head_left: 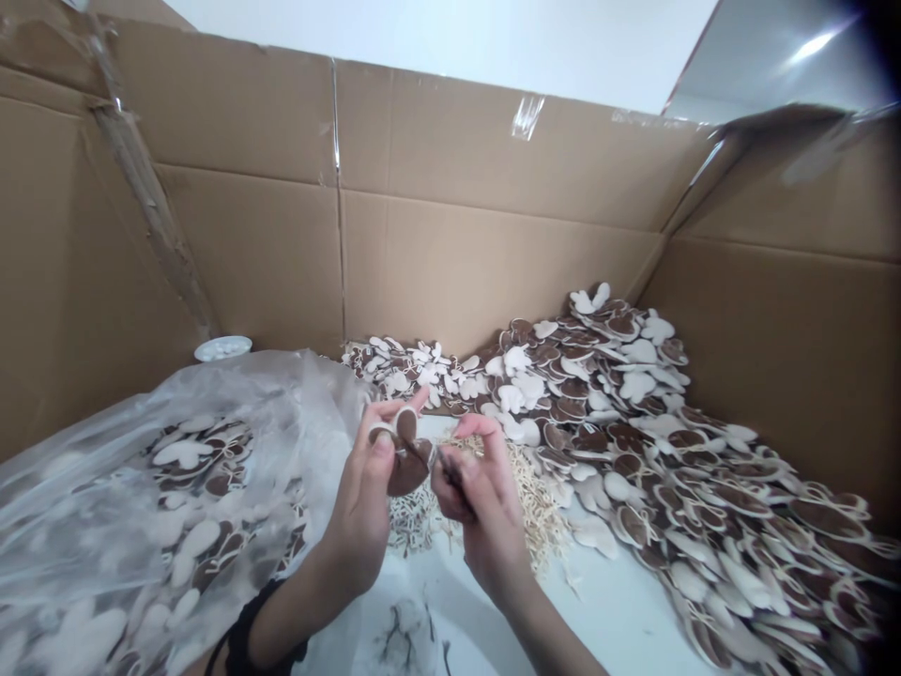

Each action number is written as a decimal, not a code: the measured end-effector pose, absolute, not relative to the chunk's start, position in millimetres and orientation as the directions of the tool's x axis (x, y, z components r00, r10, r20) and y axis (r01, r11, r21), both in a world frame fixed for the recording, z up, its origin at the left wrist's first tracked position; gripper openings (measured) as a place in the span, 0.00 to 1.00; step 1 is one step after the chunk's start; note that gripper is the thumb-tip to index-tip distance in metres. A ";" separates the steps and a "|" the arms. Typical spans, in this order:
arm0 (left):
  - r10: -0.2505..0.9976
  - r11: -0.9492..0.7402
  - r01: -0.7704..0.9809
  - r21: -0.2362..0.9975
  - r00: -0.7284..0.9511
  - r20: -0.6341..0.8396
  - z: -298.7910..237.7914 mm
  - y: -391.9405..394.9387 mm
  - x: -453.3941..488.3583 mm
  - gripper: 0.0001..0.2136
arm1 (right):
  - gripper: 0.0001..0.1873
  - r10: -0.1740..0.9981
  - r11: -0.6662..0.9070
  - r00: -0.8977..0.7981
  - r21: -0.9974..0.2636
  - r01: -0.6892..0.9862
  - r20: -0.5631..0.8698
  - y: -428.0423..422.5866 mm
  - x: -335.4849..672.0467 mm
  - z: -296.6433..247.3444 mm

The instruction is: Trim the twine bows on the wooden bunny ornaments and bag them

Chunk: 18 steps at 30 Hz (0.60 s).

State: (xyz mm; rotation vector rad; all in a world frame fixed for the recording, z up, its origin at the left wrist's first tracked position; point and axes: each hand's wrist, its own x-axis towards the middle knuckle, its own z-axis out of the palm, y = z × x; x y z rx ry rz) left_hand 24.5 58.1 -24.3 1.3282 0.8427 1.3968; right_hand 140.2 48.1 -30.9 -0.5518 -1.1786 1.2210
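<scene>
Left grip [364, 502] holds 1 brown eared piece [406, 472]; right grip [489, 502], seemingly a dark tool [450, 468].

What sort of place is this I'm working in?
Probably a small workshop or packing spot: a white table walled in by cardboard, a big heap of shapes like the brown piece in your left hand, and clear plastic with more showing through.
</scene>
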 end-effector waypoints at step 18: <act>0.888 -0.444 -0.068 0.894 0.103 0.449 -30.0 54.6 27.5 0.10 | 0.07 0.939 0.343 0.009 -0.930 -0.133 0.345 56.9 154.6 -28.4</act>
